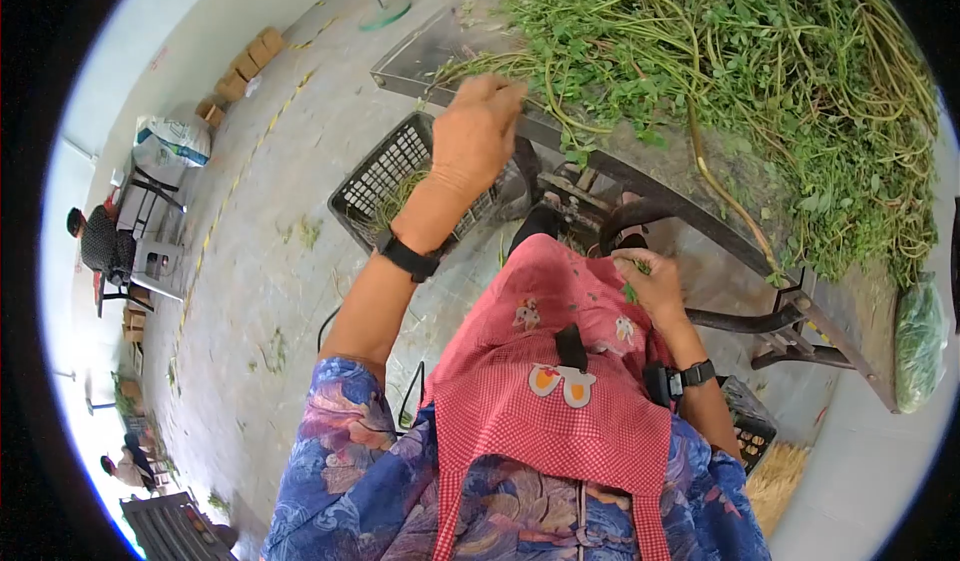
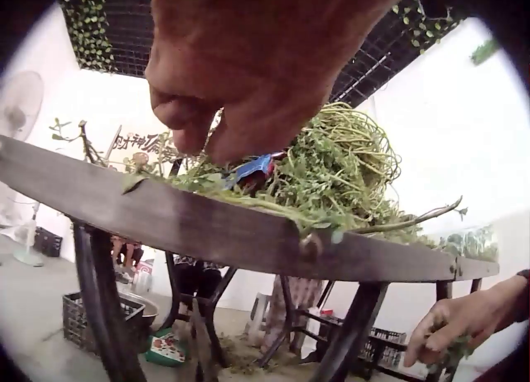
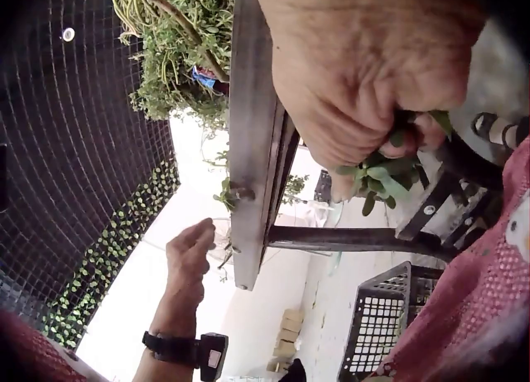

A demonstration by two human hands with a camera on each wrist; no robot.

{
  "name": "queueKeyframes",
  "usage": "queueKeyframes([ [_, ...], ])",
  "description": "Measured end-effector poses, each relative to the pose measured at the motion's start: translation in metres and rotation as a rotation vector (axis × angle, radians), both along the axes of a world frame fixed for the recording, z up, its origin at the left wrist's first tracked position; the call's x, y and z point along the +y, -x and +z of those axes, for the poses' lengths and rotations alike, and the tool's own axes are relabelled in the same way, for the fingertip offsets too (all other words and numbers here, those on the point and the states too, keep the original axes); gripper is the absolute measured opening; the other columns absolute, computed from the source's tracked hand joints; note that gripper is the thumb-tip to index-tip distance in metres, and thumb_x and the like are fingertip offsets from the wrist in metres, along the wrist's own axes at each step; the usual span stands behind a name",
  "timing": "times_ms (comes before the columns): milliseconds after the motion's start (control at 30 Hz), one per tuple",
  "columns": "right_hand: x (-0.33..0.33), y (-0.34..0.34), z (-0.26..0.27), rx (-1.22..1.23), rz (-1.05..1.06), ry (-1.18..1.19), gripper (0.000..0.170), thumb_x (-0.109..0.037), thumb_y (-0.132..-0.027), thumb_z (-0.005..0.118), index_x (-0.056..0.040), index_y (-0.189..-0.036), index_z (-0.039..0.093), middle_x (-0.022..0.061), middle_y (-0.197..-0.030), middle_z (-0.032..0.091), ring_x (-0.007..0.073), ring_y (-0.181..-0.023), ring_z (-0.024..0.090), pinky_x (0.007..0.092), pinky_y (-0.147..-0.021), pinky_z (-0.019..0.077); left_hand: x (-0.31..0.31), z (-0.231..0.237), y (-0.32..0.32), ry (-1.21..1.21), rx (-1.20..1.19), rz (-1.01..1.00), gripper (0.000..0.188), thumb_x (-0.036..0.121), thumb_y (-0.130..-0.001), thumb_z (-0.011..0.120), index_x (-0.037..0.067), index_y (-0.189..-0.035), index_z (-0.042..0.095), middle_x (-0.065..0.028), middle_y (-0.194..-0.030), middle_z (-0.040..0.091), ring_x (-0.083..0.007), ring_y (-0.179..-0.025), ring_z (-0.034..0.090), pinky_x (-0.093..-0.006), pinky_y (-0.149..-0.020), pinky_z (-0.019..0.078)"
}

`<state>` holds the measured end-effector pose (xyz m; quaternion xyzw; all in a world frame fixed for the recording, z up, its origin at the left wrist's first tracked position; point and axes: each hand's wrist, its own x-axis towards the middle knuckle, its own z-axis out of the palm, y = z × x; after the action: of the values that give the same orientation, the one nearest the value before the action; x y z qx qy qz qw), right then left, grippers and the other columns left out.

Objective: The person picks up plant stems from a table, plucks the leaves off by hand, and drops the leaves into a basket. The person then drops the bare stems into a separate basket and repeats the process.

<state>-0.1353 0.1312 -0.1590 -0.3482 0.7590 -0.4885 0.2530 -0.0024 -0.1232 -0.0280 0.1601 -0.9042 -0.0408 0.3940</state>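
- Broadly, the metal-edged worktable point(image 1: 430, 49) runs from eleven to nearly four o'clock in the head view, its near edge close to the person, presumably for easy reach.
- The heap of leafy green stems point(image 1: 720, 81) lies on that table between twelve and three o'clock; so loose a tangle likely needs the broad top to bear it.
- The red gingham apron point(image 1: 600, 439) covers chest and lap around six o'clock, probably guarding the floral clothing from plant scraps.
- The black slotted crate point(image 1: 380, 169) sits on the floor at half past ten, mouth upward, which suits it to holding the thin stems point(image 1: 398, 197) inside.
- The left hand point(image 1: 476, 129), at twelve o'clock, is raised by the table's edge, fingers bent together; whether they pinch anything, I cannot tell.
- The right hand point(image 1: 655, 286), at three o'clock, grips small leafy sprigs point(image 3: 383, 182) low beside the apron, leaves poking out past its curled fingers.
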Motion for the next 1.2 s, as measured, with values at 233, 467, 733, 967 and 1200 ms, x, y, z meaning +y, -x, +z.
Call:
queueKeyframes([
  [233,0.0,-0.011,0.009,-0.034,0.007,0.022,0.021,-0.019,-0.08,0.065,-0.0018,-0.091,0.069,0.0103,-0.088,0.069,0.0157,-0.083,0.064,0.0278,-0.077,0.0476,0.01,0.016,0.05,-0.242,-0.289,0.264,0.03,0.032,-0.081,0.061,0.004,-0.074,0.064,-0.0161,-0.075,0.062,-0.0348,-0.072,0.06,-0.0415,-0.062,0.0484],
  [467,0.003,-0.01,0.021,-0.039,-0.003,0.063,0.02,-0.018,-0.08,0.065,-0.0013,-0.09,0.068,0.0083,-0.085,0.069,0.0125,-0.079,0.063,0.0266,-0.073,0.0476,-0.012,0.013,0.069,-0.469,-0.23,0.131,0.034,0.032,-0.076,0.065,-0.001,-0.067,0.062,-0.0175,-0.072,0.063,-0.0234,-0.063,0.061,-0.0343,-0.057,0.0478],
  [733,-0.002,-0.013,0.073,-0.044,-0.007,0.145,0.018,-0.016,-0.08,0.065,-0.0009,-0.089,0.068,0.006,-0.081,0.067,0.0098,-0.076,0.06,0.0252,-0.07,0.0471,0.015,0.053,0.06,-1.356,0.287,-0.531,0.026,0.011,-0.083,0.063,-0.006,-0.101,0.057,-0.0088,-0.076,0.065,-0.0046,-0.055,0.05,-0.0167,-0.046,0.038],
  [967,0.001,-0.018,0.12,0.079,-0.08,0.359,0.017,-0.009,-0.08,0.064,-0.0003,-0.095,0.066,0.0068,-0.087,0.066,0.0107,-0.077,0.059,0.0248,-0.069,0.0465,0.045,0.054,0.038,-1.556,0.21,-0.703,0.022,0.016,-0.086,0.062,0.001,-0.103,0.061,-0.0044,-0.078,0.066,-0.0038,-0.057,0.052,-0.0156,-0.047,0.0381],
  [1200,-0.012,-0.016,0.149,0.539,-0.035,0.486,0.028,-0.004,-0.078,0.062,-0.0056,-0.107,0.063,0.0133,-0.087,0.063,0.0233,-0.075,0.062,0.0285,-0.067,0.0468,0.075,0.041,0.026,-1.655,0.143,-0.748,0.02,0.016,-0.087,0.061,0.001,-0.101,0.061,-0.005,-0.077,0.066,-0.0044,-0.059,0.055,-0.0161,-0.046,0.0391],
])
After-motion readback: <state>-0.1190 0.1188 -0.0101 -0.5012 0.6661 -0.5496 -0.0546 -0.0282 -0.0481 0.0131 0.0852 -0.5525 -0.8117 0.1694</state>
